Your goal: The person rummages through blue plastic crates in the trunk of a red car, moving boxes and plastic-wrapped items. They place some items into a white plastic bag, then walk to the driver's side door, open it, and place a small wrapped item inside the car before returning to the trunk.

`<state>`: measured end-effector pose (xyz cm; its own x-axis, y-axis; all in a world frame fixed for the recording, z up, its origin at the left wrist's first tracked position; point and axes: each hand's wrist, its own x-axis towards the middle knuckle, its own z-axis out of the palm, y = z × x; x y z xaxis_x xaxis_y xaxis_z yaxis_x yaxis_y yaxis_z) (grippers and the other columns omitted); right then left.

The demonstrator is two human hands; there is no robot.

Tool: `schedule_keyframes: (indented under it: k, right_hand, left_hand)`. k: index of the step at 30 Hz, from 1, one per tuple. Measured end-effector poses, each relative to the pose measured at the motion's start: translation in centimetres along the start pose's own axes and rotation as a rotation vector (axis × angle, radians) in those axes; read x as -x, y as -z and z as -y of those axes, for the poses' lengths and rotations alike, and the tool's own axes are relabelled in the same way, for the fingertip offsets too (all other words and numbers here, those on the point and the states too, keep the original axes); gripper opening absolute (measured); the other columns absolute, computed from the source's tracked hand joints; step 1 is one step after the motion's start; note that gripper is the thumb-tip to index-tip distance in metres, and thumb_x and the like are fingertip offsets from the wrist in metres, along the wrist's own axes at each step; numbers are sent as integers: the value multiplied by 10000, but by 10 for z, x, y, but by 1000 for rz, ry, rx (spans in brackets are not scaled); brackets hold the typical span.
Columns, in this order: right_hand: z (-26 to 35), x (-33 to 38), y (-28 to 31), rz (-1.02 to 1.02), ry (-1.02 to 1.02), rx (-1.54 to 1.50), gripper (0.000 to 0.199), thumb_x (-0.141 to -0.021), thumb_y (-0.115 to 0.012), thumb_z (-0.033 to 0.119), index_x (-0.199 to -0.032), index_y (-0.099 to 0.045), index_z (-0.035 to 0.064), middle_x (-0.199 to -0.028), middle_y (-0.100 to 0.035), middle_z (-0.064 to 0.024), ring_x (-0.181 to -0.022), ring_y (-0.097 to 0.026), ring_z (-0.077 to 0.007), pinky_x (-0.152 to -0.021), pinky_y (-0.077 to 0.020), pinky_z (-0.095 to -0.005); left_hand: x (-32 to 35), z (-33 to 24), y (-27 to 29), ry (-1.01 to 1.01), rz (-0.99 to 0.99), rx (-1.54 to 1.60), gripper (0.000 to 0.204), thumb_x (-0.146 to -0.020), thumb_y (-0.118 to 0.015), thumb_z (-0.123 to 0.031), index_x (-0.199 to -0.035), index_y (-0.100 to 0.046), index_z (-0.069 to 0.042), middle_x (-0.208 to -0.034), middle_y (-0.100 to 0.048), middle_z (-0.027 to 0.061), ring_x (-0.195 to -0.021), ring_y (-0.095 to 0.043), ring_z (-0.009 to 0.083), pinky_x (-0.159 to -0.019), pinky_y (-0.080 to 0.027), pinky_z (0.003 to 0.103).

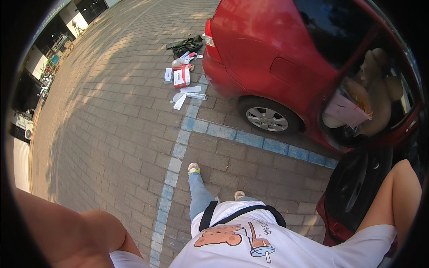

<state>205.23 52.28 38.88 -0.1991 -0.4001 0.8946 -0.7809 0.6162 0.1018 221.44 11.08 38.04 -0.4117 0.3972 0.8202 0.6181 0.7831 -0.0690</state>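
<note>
Neither of my hands shows. My left arm (pixel 71 232) is bent and raised at the lower left, its hand beyond the picture's edge. On the right, my right arm (pixel 380 205) is bent with the elbow up, next to the open door (pixel 357 187) of a red car (pixel 254 49); that hand is out of sight too. Through the doorway, a pink bin (pixel 346 111) with things in it sits tilted by the beige seat (pixel 382 102). What either hand holds or touches cannot be seen.
Behind the car lie a red-and-white box (pixel 181 77), a white box (pixel 168 75), flat white pieces (pixel 179 100) and a dark green bag (pixel 188 46). Blue parking lines (pixel 219 131) cross the brick paving near the rear wheel (pixel 268 118). A scooter (pixel 44 85) stands at far left.
</note>
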Motion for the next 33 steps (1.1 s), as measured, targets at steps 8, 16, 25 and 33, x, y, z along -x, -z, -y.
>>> schedule_keyframes:
  k: [8,16,25,33]
  right_hand:
    - [-91,19,-126,353,-624,465,231,-886,-454,137,-1031,-561,-7,-967,-600,-128,-909,-567,-191,-859,-423,-331]
    - [-90,40,-129,435,-846,640,226,-884,-468,149,-1025,-569,4,-955,-604,-116,-899,-569,-181,-843,-428,-320]
    - [-17,-19,-175,378,-952,805,220,-881,-485,161,-1018,-578,16,-941,-608,-102,-887,-570,-168,-825,-434,-307]
    - [61,-174,-340,189,-833,842,216,-879,-500,172,-1013,-585,27,-929,-612,-90,-877,-572,-157,-809,-439,-295]
  left_hand:
    - [-95,233,-163,-100,39,125,432,-843,-535,-258,-1200,-462,-25,-1152,-523,137,-1097,-467,297,-993,-296,480]
    - [-164,261,-292,-285,80,147,451,-824,-566,-270,-1194,-467,-32,-1133,-529,135,-1068,-483,298,-975,-321,467]
    - [-155,368,-318,-339,49,244,473,-803,-601,-283,-1187,-471,-40,-1113,-535,133,-1036,-501,299,-955,-349,453]
    - [-109,606,-296,-254,-29,327,493,-784,-633,-295,-1180,-476,-47,-1095,-541,130,-1007,-517,299,-938,-373,440]
